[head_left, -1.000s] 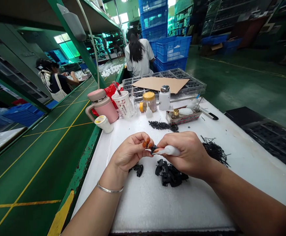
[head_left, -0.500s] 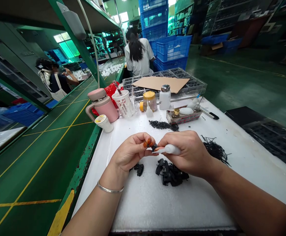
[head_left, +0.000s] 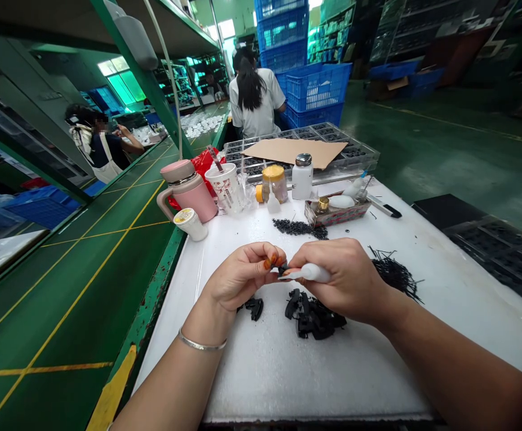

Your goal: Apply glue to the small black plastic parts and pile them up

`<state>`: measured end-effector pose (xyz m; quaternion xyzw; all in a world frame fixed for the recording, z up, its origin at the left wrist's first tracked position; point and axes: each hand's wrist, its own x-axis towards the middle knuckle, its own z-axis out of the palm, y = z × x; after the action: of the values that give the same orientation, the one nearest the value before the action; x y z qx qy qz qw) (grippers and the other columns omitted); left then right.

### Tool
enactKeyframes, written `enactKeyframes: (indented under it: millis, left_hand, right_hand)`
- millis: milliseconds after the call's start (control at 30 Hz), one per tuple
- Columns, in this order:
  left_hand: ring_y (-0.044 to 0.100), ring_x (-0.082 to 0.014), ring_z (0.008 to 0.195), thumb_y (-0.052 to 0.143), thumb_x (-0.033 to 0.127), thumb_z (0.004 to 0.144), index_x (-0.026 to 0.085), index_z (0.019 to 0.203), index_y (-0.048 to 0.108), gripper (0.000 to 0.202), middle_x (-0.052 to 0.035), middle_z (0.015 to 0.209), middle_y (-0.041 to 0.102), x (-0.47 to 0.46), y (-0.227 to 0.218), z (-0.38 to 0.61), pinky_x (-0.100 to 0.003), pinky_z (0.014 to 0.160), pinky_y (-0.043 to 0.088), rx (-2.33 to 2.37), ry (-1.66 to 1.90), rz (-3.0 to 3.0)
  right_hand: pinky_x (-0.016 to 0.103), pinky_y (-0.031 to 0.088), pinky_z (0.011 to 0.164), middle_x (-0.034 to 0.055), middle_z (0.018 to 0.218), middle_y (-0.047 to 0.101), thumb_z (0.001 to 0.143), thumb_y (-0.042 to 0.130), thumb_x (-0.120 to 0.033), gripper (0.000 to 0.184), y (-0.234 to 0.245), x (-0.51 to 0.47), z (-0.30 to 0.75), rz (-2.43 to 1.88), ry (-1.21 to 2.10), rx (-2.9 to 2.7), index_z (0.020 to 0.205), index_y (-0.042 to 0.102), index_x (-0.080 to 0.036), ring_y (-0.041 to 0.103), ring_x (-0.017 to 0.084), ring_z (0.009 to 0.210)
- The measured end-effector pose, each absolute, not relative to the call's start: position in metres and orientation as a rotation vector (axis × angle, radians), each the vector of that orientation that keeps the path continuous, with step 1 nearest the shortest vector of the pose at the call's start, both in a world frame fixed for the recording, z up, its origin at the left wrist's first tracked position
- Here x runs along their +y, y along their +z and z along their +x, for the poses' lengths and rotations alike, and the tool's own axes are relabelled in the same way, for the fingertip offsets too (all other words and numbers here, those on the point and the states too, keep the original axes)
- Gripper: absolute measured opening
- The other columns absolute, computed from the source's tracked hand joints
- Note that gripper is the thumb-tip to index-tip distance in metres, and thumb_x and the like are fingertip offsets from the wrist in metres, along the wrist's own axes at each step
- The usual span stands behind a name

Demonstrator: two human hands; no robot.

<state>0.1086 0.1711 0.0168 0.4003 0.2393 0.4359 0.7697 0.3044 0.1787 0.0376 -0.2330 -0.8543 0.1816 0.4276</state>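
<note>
Between the fingertips of my left hand (head_left: 238, 272) is a small black plastic part (head_left: 281, 269), partly covered by the fingers. My right hand (head_left: 344, 278) is closed around a white squeeze bottle (head_left: 315, 273), whose thin nozzle points left at the black part. The right fingertips also meet the part; whether they grip it is hard to see. Below the hands lies a pile of black curved parts (head_left: 312, 317), with a few more black parts (head_left: 255, 308) under the left wrist. Small black rings (head_left: 299, 228) are heaped behind the hands, and thin black sticks (head_left: 395, 274) lie to the right.
A pink mug (head_left: 193, 194), a paper cup (head_left: 225, 185), a yellow-lidded jar (head_left: 274, 182) and a white pump bottle (head_left: 303, 178) line the back of the white table (head_left: 315, 383). Further right are a small box (head_left: 339, 209) and a cutter knife (head_left: 384, 206). Two co-workers sit beyond.
Both hands stay almost in place, with a slight shift of the fingers at the black part. The view has moved very little.
</note>
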Motion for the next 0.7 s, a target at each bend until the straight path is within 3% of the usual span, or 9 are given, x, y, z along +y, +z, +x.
enactKeyframes:
  millis: [700]
  left_hand:
    - [0.053, -0.0111, 0.074, 0.076, 0.021, 0.070, 0.012, 0.074, 0.064, 0.015, -0.0021, 0.078, 0.057, 0.1705, 0.0198, 0.1075, -0.021, 0.068, 0.041, 0.683, 0.931, 0.966]
  right_hand:
    - [0.021, 0.033, 0.052, -0.0023, 0.058, 0.060, 0.073, 0.059, -0.007, 0.009, 0.0381, 0.1825, 0.3059, -0.601, 0.393, -2.234, 0.070, 0.062, -0.015, 0.049, 0.008, 0.051]
